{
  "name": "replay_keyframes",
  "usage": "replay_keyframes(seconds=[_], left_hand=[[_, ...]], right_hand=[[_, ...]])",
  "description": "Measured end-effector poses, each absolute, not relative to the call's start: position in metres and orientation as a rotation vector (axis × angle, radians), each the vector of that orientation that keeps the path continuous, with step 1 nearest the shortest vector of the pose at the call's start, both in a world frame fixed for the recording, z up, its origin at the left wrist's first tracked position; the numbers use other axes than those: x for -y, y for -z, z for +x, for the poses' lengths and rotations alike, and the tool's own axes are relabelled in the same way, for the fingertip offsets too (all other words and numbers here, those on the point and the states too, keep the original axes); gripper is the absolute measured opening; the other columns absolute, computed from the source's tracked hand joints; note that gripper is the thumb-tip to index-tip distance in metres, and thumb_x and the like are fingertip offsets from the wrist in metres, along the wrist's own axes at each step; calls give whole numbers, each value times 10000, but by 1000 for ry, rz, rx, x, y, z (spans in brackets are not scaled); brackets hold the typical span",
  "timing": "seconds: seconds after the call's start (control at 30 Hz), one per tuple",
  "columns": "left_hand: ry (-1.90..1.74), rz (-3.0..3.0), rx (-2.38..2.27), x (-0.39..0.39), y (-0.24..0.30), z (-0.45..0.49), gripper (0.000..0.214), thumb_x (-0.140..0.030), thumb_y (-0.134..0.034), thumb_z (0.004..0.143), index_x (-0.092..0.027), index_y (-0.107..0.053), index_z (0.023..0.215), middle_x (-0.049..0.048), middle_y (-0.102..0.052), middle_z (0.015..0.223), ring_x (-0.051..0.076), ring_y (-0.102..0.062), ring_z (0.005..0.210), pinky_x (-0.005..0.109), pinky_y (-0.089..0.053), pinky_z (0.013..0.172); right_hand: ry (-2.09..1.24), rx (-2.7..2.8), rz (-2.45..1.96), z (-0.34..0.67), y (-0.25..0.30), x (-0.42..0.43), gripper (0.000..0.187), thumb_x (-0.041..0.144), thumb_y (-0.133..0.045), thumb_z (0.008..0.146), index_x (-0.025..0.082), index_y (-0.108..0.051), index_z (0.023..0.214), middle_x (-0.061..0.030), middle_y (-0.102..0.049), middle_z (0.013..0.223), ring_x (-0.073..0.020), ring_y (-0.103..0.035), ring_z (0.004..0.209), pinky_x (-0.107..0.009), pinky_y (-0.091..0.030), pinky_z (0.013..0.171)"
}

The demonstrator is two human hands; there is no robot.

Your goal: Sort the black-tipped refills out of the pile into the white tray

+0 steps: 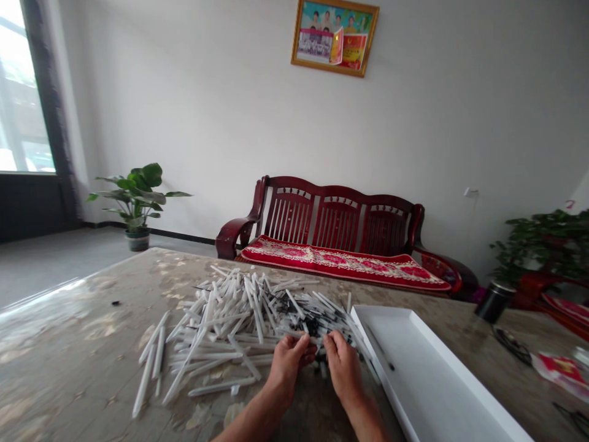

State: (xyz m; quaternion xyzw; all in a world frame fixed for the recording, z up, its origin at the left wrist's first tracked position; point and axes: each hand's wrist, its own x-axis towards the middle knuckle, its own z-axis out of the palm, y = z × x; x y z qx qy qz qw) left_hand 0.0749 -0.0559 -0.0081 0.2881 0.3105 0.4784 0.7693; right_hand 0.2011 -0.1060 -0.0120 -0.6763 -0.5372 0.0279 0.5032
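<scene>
A big heap of white pen barrels with several black parts mixed in covers the middle of the marble-patterned table. My left hand and my right hand meet at the near edge of the heap, fingers curled and pinched together over small black pieces. What each hand grips is too small to make out. A white tray lies just right of my right hand, with one thin dark piece lying in it.
A dark cylindrical cup stands at the far right of the table, with scissors and a red packet near it. Behind the table are a red wooden bench and potted plants.
</scene>
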Motion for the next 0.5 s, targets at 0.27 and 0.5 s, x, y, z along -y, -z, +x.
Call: replay_keyframes(seconds=[0.27,0.5], left_hand=[[-1033,637,-691,57,7,74,412,-403,-933,551,-147,-631,664,39,-699,611,155,-684,591,229,-549,571],[-1062,716,-638,60,4,74,457,-423,-940,502,-141,-655,720,48,-716,641,171,-689,601,246,-543,578]], right_hand=[[-153,1398,-1554,195,3,116,302,473,-455,964,240,-614,854,-9,-703,790,-181,-656,739,-250,-459,655],[-165,1243,-1596,195,5,107,515,641,-373,931,266,-541,621,-7,-601,545,-198,-575,534,-299,-413,526]])
